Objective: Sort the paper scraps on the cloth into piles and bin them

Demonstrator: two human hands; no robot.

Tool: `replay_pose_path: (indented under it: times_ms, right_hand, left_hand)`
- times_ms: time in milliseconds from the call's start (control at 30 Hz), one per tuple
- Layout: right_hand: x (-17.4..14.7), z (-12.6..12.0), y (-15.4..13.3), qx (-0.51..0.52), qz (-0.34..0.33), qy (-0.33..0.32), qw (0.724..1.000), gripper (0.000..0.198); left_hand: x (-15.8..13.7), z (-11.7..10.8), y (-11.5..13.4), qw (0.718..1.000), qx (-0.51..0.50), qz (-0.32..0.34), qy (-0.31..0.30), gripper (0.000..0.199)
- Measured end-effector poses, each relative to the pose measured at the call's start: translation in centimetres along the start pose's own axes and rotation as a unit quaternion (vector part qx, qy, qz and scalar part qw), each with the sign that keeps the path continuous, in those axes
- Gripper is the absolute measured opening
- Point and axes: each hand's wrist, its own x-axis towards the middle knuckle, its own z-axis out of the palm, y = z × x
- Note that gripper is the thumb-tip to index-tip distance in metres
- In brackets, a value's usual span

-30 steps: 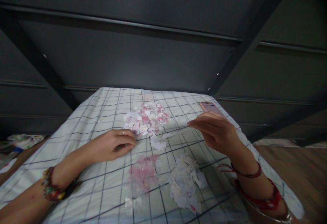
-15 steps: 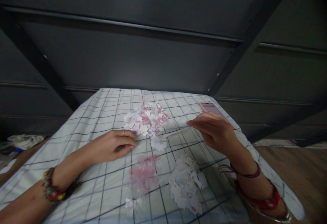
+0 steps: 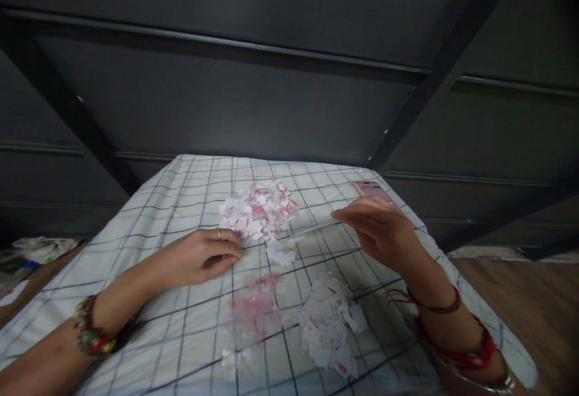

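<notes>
My right hand [image 3: 377, 227] pinches slim, pale tweezers [image 3: 314, 229] near their back end. The tip points left, just above a few white paper scraps [image 3: 281, 252] at the near edge of a mixed pile of white and pink scraps [image 3: 260, 209]. My left hand [image 3: 205, 257], with a ring on one finger, rests on the cloth at the pile's left near edge. Its fingers are curled towards the thumb; whether anything is between them is hidden. Nearer to me lie a heap of see-through pink pieces [image 3: 256, 305] and a heap of white paper scraps [image 3: 330, 323].
A white checked cloth [image 3: 181, 323] covers the table. A phone in a pink case [image 3: 371, 189] lies at the right edge, partly behind my right hand. Dark panels [image 3: 253, 106] stand right behind the table. Wooden floor [image 3: 520, 299] shows at the right.
The tweezers have tilted up slightly and look narrower, with my right hand almost in the same place. My left hand and the heaps have not visibly moved.
</notes>
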Motion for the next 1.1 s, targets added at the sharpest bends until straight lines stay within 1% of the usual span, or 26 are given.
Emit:
replay_pose_path:
  times_ms: [67,133,267,367,500,600,733,900,1000,1100]
  right_hand:
    - [-0.12,0.00,0.19,-0.017,0.012,-0.001,1.000,0.033]
    - [-0.19,-0.06,0.29,-0.012,0.016,0.009,1.000,0.033]
    - [-0.05,-0.16,0.00,0.025,-0.006,0.016,1.000,0.033]
    - [0.09,-0.06,-0.24,0.011,-0.017,0.009,1.000,0.034]
    - [-0.05,0.02,0.02,-0.020,0.001,0.009,1.000,0.035]
    - [-0.25,-0.07,0.33,-0.023,0.016,0.014,1.000,0.035]
    - [-0.32,-0.16,0.34,-0.008,0.023,0.021,1.000,0.035]
    - [-0.20,-0.01,-0.02,0.026,0.007,0.015,1.000,0.040]
    - [-0.13,0.11,-0.06,0.001,0.005,0.008,1.000,0.039]
    - [-0.16,0.04,0.07,-0.015,0.022,0.005,1.000,0.038]
  left_hand:
    - [-0.01,-0.06,0.07,1.000,0.001,-0.003,-0.001,0.021]
    - [-0.01,-0.09,0.09,1.000,0.003,-0.005,-0.002,0.021]
    - [-0.01,0.00,-0.02,1.000,0.003,-0.004,-0.006,0.021]
    - [-0.04,0.07,-0.09,1.000,0.004,0.000,-0.004,0.021]
    - [0.00,0.00,0.03,1.000,0.003,-0.001,-0.004,0.022]
    - [0.05,-0.10,0.14,1.000,0.004,0.000,-0.004,0.022]
    - [0.06,-0.17,0.21,1.000,0.006,-0.003,0.000,0.022]
    - [0.17,-0.16,0.27,1.000,-0.001,-0.007,-0.001,0.022]
    - [0.27,-0.17,0.33,1.000,-0.004,-0.004,-0.002,0.022]
    - [0.29,-0.22,0.38,1.000,-0.007,-0.008,-0.001,0.022]
